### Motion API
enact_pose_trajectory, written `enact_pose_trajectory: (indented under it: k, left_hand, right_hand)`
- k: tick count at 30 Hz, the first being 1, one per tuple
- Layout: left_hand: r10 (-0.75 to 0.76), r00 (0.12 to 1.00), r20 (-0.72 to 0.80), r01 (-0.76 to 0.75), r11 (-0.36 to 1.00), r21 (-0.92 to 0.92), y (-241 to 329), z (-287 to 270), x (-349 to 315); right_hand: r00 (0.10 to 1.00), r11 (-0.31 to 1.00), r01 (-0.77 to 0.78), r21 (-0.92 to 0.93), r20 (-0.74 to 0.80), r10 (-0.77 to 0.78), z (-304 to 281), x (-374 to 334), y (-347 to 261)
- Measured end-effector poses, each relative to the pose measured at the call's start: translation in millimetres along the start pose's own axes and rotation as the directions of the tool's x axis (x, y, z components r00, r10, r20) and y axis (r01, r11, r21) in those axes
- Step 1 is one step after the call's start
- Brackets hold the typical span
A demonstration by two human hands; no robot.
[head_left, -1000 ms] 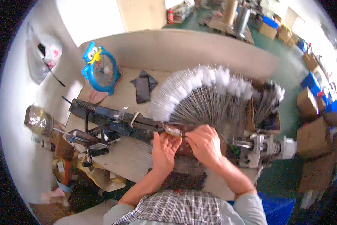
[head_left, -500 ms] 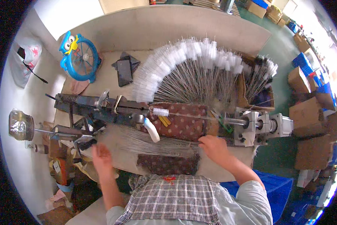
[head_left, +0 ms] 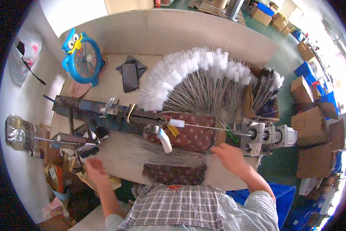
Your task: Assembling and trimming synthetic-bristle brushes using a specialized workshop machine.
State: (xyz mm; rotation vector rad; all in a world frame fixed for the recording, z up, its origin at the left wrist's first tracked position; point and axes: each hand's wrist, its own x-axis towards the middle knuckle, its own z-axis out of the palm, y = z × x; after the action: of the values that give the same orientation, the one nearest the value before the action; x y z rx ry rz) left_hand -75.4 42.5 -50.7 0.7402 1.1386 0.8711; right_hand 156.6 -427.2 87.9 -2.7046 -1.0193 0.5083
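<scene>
At the right end of a loose bundle of thin metal wires (head_left: pixel 169 156), my right hand (head_left: pixel 231 157) has its fingertips pressed together. Whatever they may hold is too fine to make out. My left hand (head_left: pixel 96 170) is smeared by motion beside the table's left front edge, near a dark metal lever frame (head_left: pixel 78 140). A white bristle brush (head_left: pixel 176 123) on a long wire stem lies in line between the dark machine bar (head_left: pixel 138 114) and the motor spindle (head_left: pixel 253 133). Below the brush, a handle wrapped in white (head_left: pixel 165 141) points toward me.
Many finished-looking white brushes (head_left: pixel 203 61) fan out at the back. A cardboard box (head_left: pixel 248 102) with dark brushes stands at right. A phone (head_left: pixel 130 77), a blue toy-faced fan (head_left: pixel 86 57), yellow strips (head_left: pixel 173 131) and a dotted brown cloth (head_left: pixel 200 133) share the table.
My left hand has moved left and slightly toward me, away from the wires. My right hand stays by the wire ends. The whole view has shifted a little.
</scene>
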Motion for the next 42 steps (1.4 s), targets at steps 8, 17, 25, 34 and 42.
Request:
enact_pose_trajectory:
  k: [8, 17, 25, 34, 42]
  left_hand:
    - [-0.296, 0.652, 0.698, 0.026, 0.929, 0.37, -59.7, 177.7, -187.6]
    - [-0.561, 0.155, 0.813, 0.915, 0.392, 0.095, 52.2, 227.3, -219.3]
    - [-0.744, 0.158, 0.649, 0.242, 0.667, 0.705, 48.4, 184.5, -235.6]
    - [-0.026, -0.248, 0.968, -0.923, 0.31, -0.228, -85.2, 300.2, -280.5]
    - [0.025, -0.373, 0.927, -0.916, -0.167, -0.364, -102.1, 344.8, -261.4]
  right_hand:
    - [0.993, 0.992, 0.117, 0.037, -0.034, -0.116, 15.6, 5.5, 2.4]
    - [0.995, 0.999, 0.017, 0.031, -0.103, -0.014, 15.7, 12.0, -7.4]
    - [0.816, 0.984, 0.014, -0.18, -0.567, -0.115, -98.1, -13.2, 16.3]
    - [0.784, 0.969, 0.208, 0.134, -0.615, -0.083, -87.5, 39.9, 16.0]
    - [0.878, 0.988, -0.01, 0.152, -0.471, 0.082, -56.1, 50.1, 37.4]
